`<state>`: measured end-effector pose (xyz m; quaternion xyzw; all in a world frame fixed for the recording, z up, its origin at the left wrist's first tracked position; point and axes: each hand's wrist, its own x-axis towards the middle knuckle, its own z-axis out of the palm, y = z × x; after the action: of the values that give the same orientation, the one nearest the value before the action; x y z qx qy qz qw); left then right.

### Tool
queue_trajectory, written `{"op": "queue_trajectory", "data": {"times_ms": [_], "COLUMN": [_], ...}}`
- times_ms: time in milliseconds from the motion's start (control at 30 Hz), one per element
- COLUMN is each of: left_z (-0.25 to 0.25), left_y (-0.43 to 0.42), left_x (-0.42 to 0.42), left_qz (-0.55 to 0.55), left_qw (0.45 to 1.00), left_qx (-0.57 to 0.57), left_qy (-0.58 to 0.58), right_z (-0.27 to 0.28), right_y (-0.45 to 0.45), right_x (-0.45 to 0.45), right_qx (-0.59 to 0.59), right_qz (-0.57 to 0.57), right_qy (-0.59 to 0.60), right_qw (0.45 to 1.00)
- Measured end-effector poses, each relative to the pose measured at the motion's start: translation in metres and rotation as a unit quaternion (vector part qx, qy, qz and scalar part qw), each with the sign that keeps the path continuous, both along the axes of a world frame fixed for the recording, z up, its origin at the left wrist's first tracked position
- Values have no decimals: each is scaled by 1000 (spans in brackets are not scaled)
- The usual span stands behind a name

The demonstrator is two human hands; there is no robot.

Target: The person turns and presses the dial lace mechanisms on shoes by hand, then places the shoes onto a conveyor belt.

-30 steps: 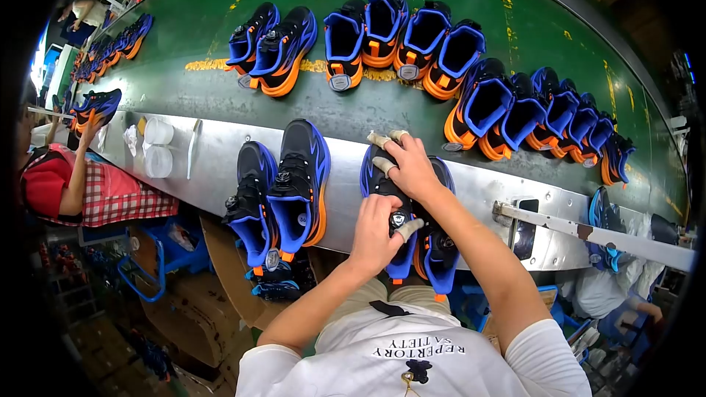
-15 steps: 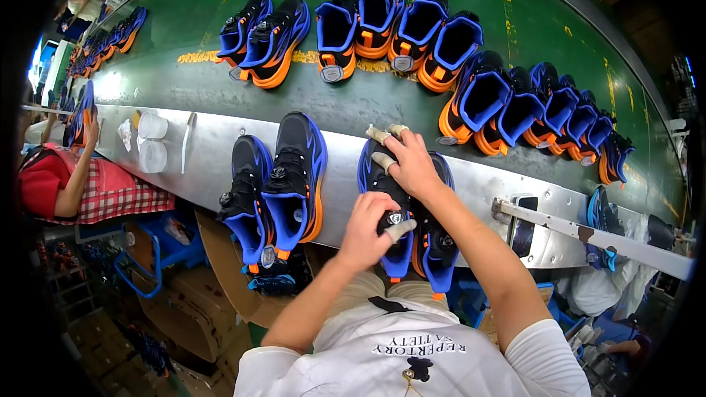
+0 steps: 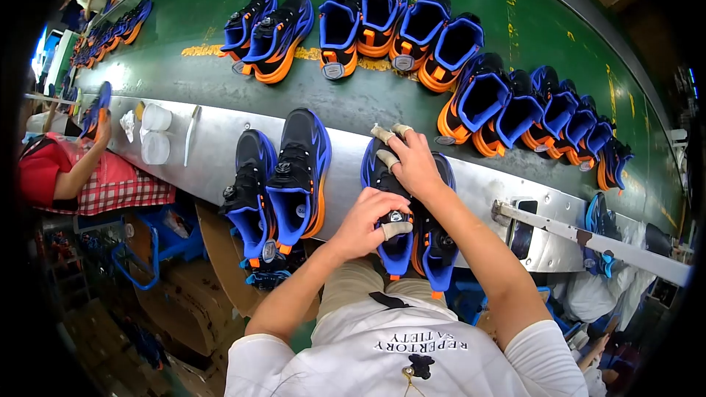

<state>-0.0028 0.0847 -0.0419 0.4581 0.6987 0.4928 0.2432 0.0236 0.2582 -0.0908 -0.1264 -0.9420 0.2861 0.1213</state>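
Observation:
A black-and-blue sneaker (image 3: 384, 176) lies on the metal ledge, its toe pointing away from me. My left hand (image 3: 368, 224) is closed around the round dial (image 3: 396, 216) on its tongue, with a beige finger cover on the thumb. Over the toe, my right hand (image 3: 415, 165) grips the same sneaker; covers sit on several of its fingertips. Touching it on the right is a second sneaker (image 3: 441, 239), partly hidden by my right forearm. Left of my hands stands another pair, a nearer sneaker (image 3: 298, 169) and its mate (image 3: 251, 176), both with dials.
Several orange-soled sneakers (image 3: 460, 48) line the green table (image 3: 353, 103). White cups (image 3: 155, 147) and a brush (image 3: 191, 126) lie on the ledge at left. A metal bar (image 3: 588, 239) crosses at right near a phone (image 3: 523, 231). A co-worker in red (image 3: 70, 176) holds a shoe.
My hands stay on the same sneaker, nearly unmoved. The view has shifted slightly. At left, the co-worker's hand and shoe have moved a little to the right.

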Motion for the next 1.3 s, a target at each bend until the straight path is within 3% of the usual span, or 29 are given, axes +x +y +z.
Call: {"op": "queue_trajectory", "data": {"times_ms": [67, 100, 167, 200, 267, 400, 500, 600, 667, 700, 733, 767, 800, 900, 1000, 1067, 1133, 1167, 1200, 1267, 1300], "left_z": [14, 23, 24, 26, 33, 18, 0, -7, 18, 26, 32, 43, 50, 39, 23, 32, 42, 62, 75, 97, 100], "left_y": [-4, -11, -33, -39, -29, -7, -6, -10, -9, -16, -23, -22, -17, -5, 32, 33, 26, 30, 25, 23, 20], "left_x": [24, 36, 63, 69, 88, 87, 101, 95, 93, 99, 106, 117, 127, 137, 115, 101, 77, 59, 42, 11, -2], "left_qz": [107, 185, 269, 268, 270, 289, 270, 225, 255, 194, 129, 99, 69, -58, -236, -256, -215, -250, -239, -224, -239], "left_qw": [990, 980, 914, 823, 715, 635, 621, 634, 685, 821, 916, 972, 990, 948, 900, 901, 942, 908, 922, 938, 937], "left_qx": [1, -25, -48, -43, -68, 53, 149, 138, 43, -40, -120, -123, -123, -199, -320, -255, -186, -280, -218, -239, -220], "left_qy": [88, 73, -301, -500, -641, -715, -721, -727, -681, -536, -361, -175, 19, 242, 178, 240, 177, 185, 215, 112, 129], "right_z": [7, 18, 28, 27, 17, 13, 13, 15, 20, 20, 20, 37, 48, 77, 131, 141, 125, 113, 96, 45, 28], "right_y": [2, 1, -4, -9, -16, -17, -15, -12, -11, -8, -4, 4, 16, 60, 98, 115, 129, 132, 132, 123, 119], "right_x": [1, 0, -1, 0, 2, 10, 9, 9, 12, 14, 12, 13, 7, -17, -52, -75, -107, -122, -134, -141, -137], "right_qx": [23, 25, 2, -4, -11, -6, -27, -25, -12, -7, -3, -50, -55, -45, -44, 27, 96, 129, 114, 53, 77], "right_qz": [4, 8, 26, 38, 64, 58, 59, 54, 67, 86, 105, 131, 105, 34, -40, -66, -95, -107, -109, -139, -148], "right_qy": [30, 57, 104, 97, 88, 82, 90, 77, 56, 55, 55, 41, 46, 40, -76, -133, -170, -185, -219, -183, -124], "right_qw": [999, 998, 994, 995, 994, 995, 994, 995, 996, 995, 993, 989, 992, 998, 995, 989, 976, 968, 963, 972, 978]}}
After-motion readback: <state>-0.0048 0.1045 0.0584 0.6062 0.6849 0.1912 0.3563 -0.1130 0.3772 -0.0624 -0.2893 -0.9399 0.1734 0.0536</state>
